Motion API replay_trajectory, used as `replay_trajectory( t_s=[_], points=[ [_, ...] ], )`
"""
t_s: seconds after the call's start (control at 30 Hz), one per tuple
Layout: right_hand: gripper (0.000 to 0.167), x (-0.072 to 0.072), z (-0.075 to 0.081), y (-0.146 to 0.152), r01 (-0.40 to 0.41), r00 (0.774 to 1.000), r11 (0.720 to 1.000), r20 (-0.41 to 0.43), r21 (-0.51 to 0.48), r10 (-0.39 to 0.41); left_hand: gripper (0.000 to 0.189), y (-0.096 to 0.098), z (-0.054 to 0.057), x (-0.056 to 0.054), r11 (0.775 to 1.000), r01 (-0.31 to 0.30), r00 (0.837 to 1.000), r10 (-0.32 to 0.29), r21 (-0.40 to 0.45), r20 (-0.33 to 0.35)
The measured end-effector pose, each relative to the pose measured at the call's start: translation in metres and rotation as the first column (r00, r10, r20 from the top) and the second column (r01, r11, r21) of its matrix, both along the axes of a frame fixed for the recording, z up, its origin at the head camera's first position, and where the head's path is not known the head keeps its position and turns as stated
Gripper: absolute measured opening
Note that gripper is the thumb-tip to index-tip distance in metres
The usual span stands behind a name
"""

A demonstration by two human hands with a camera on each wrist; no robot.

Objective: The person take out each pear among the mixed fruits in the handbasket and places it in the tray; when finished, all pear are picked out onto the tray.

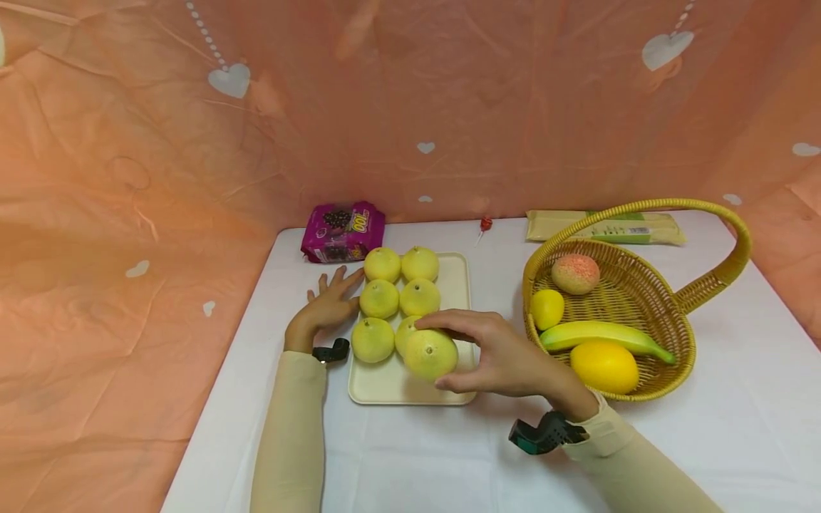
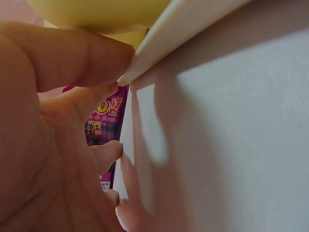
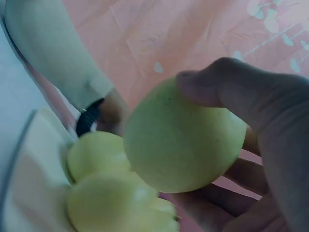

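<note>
My right hand (image 1: 497, 353) holds a round yellow-green fruit (image 1: 431, 355) between thumb and fingers, over the front part of a cream tray (image 1: 457, 281). Several similar fruits (image 1: 379, 298) sit in two columns on the tray; the held one partly hides the front right one. In the right wrist view, the held fruit (image 3: 181, 140) appears close up, speckled, with the thumb on top. My left hand (image 1: 328, 303) rests at the tray's left edge with fingers spread. Its thumb (image 2: 82, 58) touches the tray rim (image 2: 164, 36) in the left wrist view.
A wicker basket (image 1: 686, 335) on the right holds a peach (image 1: 576, 274), a lemon (image 1: 547, 308), a banana (image 1: 603, 333) and a larger yellow fruit (image 1: 605, 366). Along the back lie a purple packet (image 1: 343, 231), a red lollipop (image 1: 485, 224) and a beige-green packet (image 1: 631, 231).
</note>
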State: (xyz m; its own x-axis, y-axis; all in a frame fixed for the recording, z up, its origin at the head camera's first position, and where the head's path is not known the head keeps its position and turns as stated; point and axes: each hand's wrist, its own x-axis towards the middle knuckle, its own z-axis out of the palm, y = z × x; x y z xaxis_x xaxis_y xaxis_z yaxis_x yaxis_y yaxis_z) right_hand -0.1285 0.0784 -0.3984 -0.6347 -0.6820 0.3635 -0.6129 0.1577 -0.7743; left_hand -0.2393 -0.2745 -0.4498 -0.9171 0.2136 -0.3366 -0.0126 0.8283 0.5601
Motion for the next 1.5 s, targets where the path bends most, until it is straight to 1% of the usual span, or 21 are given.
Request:
replay_trajectory(
  t_s=[0.07, 0.2, 0.3, 0.57, 0.77, 1.0, 1.13, 1.23, 1.33, 1.37, 1.5],
  points=[
    [0.071, -0.001, -0.004, -0.008, -0.009, 1.000, 1.000, 0.017, 0.000, 0.009, 0.075, -0.001, 0.000, 0.000, 1.000, 0.001, 1.000, -0.001, -0.009, 0.002],
    [0.070, -0.001, -0.013, -0.024, -0.019, 0.997, 1.000, 0.077, 0.003, 0.018, 0.075, -0.001, 0.001, -0.001, 1.000, -0.001, 1.000, 0.001, -0.014, 0.006],
    [0.069, 0.000, -0.019, -0.034, -0.022, 0.995, 1.000, 0.094, 0.010, 0.021, 0.075, -0.001, 0.000, -0.001, 1.000, 0.001, 1.000, -0.001, -0.018, 0.003],
    [0.069, 0.005, -0.034, -0.050, -0.022, 0.999, 1.000, 0.035, 0.012, 0.021, 0.077, 0.000, 0.002, 0.001, 1.000, 0.006, 1.000, -0.006, -0.014, 0.004],
    [0.071, 0.009, -0.041, -0.059, -0.015, 0.998, 0.999, -0.060, 0.034, 0.017, 0.075, 0.000, 0.002, 0.001, 1.000, 0.004, 1.000, -0.004, -0.017, 0.005],
    [0.069, 0.014, -0.050, -0.067, -0.035, 0.994, 0.998, -0.100, 0.057, 0.040, 0.076, 0.000, 0.001, 0.001, 1.000, -0.008, 1.000, 0.008, 0.009, 0.007],
    [0.066, 0.018, -0.057, -0.071, -0.017, 0.979, 0.994, -0.199, 0.105, 0.038, 0.075, -0.001, 0.002, 0.001, 1.000, 0.001, 1.000, -0.001, 0.008, -0.004],
    [0.067, 0.021, -0.060, -0.075, 0.017, 0.959, 0.985, -0.283, 0.169, 0.032, 0.076, 0.000, 0.003, 0.002, 1.000, 0.011, 1.000, -0.011, 0.016, -0.015],
    [0.069, 0.024, -0.061, -0.077, 0.055, 0.940, 0.977, -0.342, 0.208, 0.020, 0.076, -0.001, 0.002, 0.002, 0.999, 0.013, 1.000, -0.012, 0.038, -0.026],
    [0.069, 0.024, -0.062, -0.078, 0.070, 0.932, 0.975, -0.363, 0.213, 0.012, 0.076, -0.002, 0.002, 0.002, 0.999, 0.020, 1.000, -0.019, 0.042, -0.025],
    [0.065, 0.026, -0.061, -0.080, 0.132, 0.902, 0.972, -0.429, 0.192, -0.037, 0.076, -0.003, -0.003, 0.000, 0.999, 0.011, 0.999, -0.010, 0.033, -0.034]
  ],
)
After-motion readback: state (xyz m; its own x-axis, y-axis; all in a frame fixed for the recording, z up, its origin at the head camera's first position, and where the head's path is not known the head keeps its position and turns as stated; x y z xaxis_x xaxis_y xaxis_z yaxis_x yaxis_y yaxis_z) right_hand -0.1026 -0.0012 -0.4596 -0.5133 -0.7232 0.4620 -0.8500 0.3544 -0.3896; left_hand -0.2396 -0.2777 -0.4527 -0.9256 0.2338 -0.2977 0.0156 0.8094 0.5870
